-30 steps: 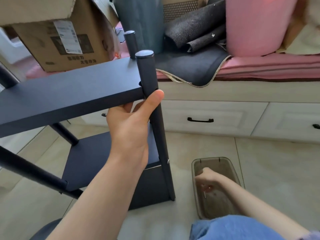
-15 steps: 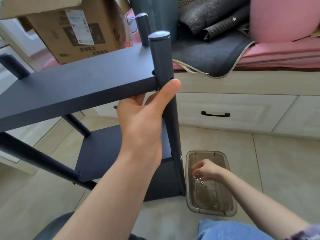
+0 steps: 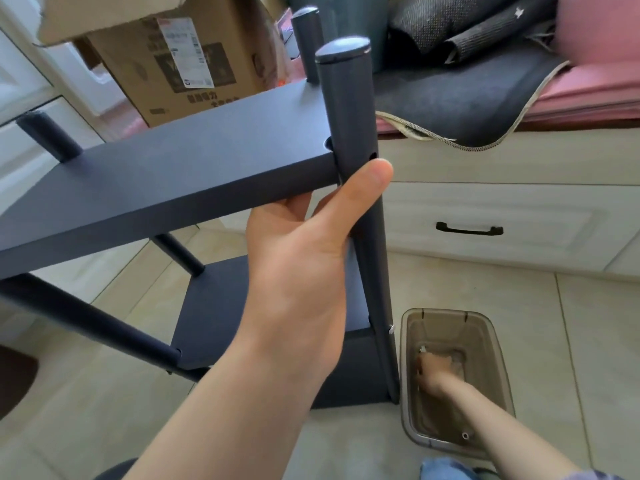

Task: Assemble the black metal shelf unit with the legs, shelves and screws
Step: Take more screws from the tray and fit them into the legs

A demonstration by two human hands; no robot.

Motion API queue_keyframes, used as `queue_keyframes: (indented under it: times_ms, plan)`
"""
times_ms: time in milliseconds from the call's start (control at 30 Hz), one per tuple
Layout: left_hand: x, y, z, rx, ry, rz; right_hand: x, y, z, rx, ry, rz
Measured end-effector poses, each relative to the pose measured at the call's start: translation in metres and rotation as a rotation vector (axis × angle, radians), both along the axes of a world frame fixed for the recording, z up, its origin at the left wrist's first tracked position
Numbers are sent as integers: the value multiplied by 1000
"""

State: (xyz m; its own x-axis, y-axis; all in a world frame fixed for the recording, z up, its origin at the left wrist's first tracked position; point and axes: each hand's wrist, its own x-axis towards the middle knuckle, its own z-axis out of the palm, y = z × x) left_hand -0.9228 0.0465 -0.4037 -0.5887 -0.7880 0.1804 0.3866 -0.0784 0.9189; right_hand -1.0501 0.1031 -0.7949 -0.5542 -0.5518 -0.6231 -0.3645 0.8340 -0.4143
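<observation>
Fingers of the right hand [image 3: 434, 370] back down in the clear hardware tray [image 3: 498, 344], grasp not discernible

Half a second ago this hand was lifted at the tray's rim; left hand [image 3: 304, 258] grips the front leg [image 3: 349, 109], thumb under an unfilled screw hole [image 3: 373, 156] at the upper shelf [image 3: 180, 168], suggesting a screw is being sought

Matt black metal shelf [image 3: 166, 174] and leg [image 3: 349, 109]; translucent smoky plastic tub [image 3: 498, 393]; glossy tiled floor [image 3: 588, 341]; brown cardboard box [image 3: 138, 64].
</observation>
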Motion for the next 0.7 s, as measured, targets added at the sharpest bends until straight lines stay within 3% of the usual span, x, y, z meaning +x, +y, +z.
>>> queue_keyframes:
  times_ms: [700]
  plan:
    - [3,2,3,45,41,-44,8,-2,-13,10,67,-93]
